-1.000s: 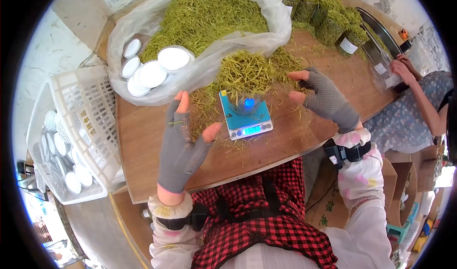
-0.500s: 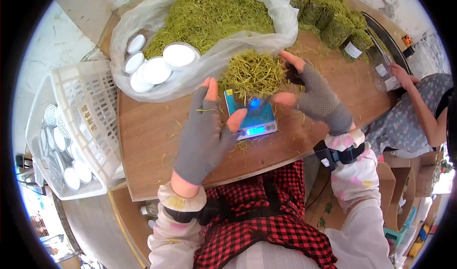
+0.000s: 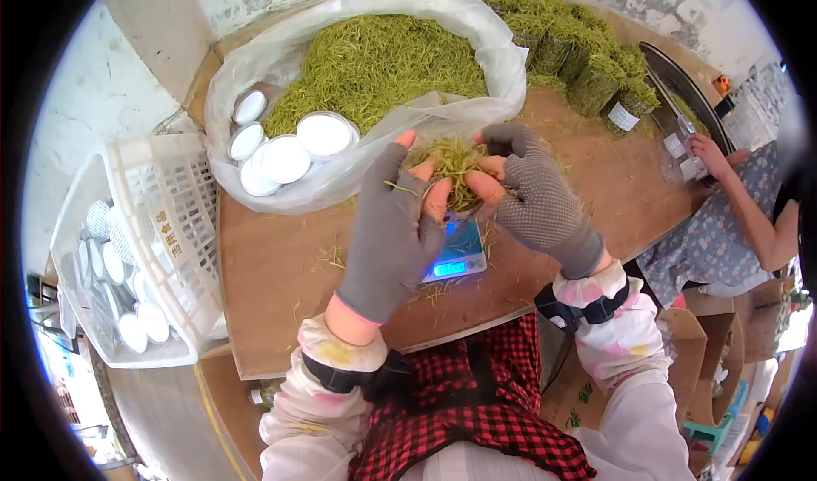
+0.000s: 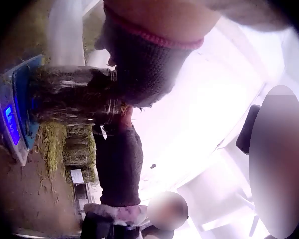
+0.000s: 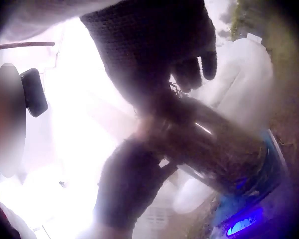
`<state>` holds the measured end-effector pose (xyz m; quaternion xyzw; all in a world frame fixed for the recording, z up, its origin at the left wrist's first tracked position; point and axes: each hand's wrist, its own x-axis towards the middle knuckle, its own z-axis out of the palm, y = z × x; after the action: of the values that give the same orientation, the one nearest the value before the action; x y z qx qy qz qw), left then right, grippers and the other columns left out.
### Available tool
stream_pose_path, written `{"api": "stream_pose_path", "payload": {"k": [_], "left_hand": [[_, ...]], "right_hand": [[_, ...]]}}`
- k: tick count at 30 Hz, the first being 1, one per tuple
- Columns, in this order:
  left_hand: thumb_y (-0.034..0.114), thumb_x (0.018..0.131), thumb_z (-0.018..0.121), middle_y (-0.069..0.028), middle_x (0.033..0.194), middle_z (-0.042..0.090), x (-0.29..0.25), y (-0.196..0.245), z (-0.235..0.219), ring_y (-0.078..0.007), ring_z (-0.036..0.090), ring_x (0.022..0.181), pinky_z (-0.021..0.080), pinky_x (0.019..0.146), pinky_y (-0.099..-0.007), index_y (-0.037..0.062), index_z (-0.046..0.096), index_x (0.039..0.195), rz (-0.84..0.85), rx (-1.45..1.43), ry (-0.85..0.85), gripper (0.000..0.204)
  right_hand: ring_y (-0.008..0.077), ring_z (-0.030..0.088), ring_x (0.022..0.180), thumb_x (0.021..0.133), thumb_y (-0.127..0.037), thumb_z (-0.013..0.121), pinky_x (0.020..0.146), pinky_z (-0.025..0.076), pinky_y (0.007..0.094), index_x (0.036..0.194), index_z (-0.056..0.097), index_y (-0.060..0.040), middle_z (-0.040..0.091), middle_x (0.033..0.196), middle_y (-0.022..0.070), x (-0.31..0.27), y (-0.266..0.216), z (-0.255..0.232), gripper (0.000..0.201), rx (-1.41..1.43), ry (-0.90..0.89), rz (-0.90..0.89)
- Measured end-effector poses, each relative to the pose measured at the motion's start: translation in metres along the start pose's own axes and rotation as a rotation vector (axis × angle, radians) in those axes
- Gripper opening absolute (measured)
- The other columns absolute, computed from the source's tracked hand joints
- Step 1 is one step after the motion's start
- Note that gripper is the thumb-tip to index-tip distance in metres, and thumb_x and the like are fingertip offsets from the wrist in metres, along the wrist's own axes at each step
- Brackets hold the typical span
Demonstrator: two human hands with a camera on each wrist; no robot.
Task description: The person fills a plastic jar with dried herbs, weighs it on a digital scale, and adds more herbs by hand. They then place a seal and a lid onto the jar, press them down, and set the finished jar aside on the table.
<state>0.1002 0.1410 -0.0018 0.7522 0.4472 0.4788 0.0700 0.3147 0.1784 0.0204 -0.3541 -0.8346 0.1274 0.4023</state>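
Observation:
A clear jar (image 4: 72, 94) stands upright on the blue scale (image 3: 464, 243), whose display is lit. Dry green strands (image 3: 457, 170) fill it and rise in a tuft above the mouth. From the left, my left hand (image 3: 387, 230), in a grey fingerless glove, curls its fingers and thumb about the tuft. Opposite it, my right hand (image 3: 540, 200), in a dotted grey glove, gathers the strands with bent fingers and thumb. The thumbs lie close together at the near side of the mouth. Both hands meet at the jar's top in the right wrist view; the covered fingertips are hidden.
Behind the hands lies a plastic bag (image 3: 506, 64) of green strands, with white round lids (image 3: 285, 159) on its left part. A white basket (image 3: 140, 251) stands at the left. Several filled jars (image 3: 587, 81) stand back right, near another person's arm (image 3: 740, 192).
Both hands have moved inward from either side of the jar and closed around the strands. The tuft looks narrower and lower than before.

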Motion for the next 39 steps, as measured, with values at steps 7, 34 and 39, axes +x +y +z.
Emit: {"api": "stream_pose_path", "payload": {"k": [7, 34, 39], "left_hand": [[0.022, 0.094, 0.072, -0.0231, 0.129, 0.065, 0.023, -0.006, -0.014, -0.0368, 0.066, 0.114, 0.051, 0.098, -0.0422, -0.0047, 0.069, 0.106, -0.174, -0.033, -0.130, 0.030], [0.056, 0.073, 0.082, -0.0236, 0.151, 0.048, 0.057, -0.131, -0.070, -0.0418, 0.045, 0.142, 0.039, 0.113, -0.0544, 0.0010, 0.040, 0.156, -0.506, 0.750, -0.360, 0.108], [0.058, 0.073, 0.081, -0.0220, 0.140, 0.058, 0.057, -0.163, -0.054, -0.0392, 0.051, 0.134, 0.045, 0.109, -0.0488, -0.0003, 0.052, 0.146, -0.434, 0.663, -0.349, 0.098]], "right_hand": [[0.0346, 0.062, 0.111, 0.087, -0.021, 0.082, 0.097, 0.050, 0.0407, 0.108, 0.076, -0.0072, 0.063, 0.119, 0.0181, 0.008, 0.013, 0.009, 0.026, 0.118, -0.001, 0.128], [0.0349, 0.061, 0.114, 0.084, -0.017, 0.084, 0.098, 0.049, 0.0448, 0.105, 0.081, -0.0108, 0.064, 0.123, 0.0179, 0.020, 0.002, 0.011, 0.022, 0.035, -0.069, 0.032], [0.0345, 0.061, 0.115, 0.085, -0.016, 0.083, 0.100, 0.048, 0.0432, 0.106, 0.081, -0.0112, 0.064, 0.122, 0.0178, 0.017, -0.003, 0.010, 0.022, 0.067, -0.061, 0.099]]}}
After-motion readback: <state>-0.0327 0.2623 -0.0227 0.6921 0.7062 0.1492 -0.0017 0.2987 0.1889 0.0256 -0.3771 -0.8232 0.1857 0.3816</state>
